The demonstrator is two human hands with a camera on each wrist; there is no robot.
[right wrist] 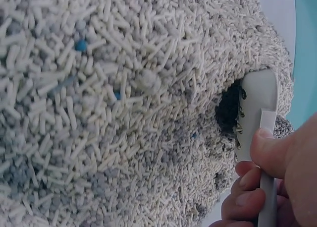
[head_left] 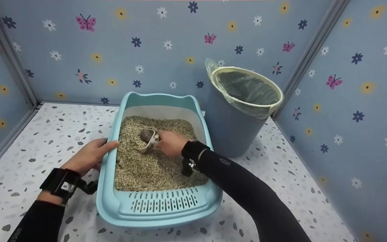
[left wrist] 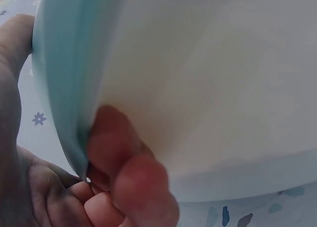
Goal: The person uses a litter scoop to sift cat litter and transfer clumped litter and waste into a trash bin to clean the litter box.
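Observation:
A light blue litter box stands on the floor, filled with pale pellet litter. My left hand grips its left rim, thumb on top and fingers curled beneath the edge, as the left wrist view shows. In my right hand is the handle of a pale litter scoop, its slotted head partly in the litter. At the scoop's head sits a dark round clump; whether it lies fully inside cannot be told. A dark hollow opens beside the scoop in the right wrist view.
A grey-blue trash bin with a thin plastic liner over its rim stands close by the box's right side. Flower-patterned wall panels enclose the back and sides. The floor is white with grey specks.

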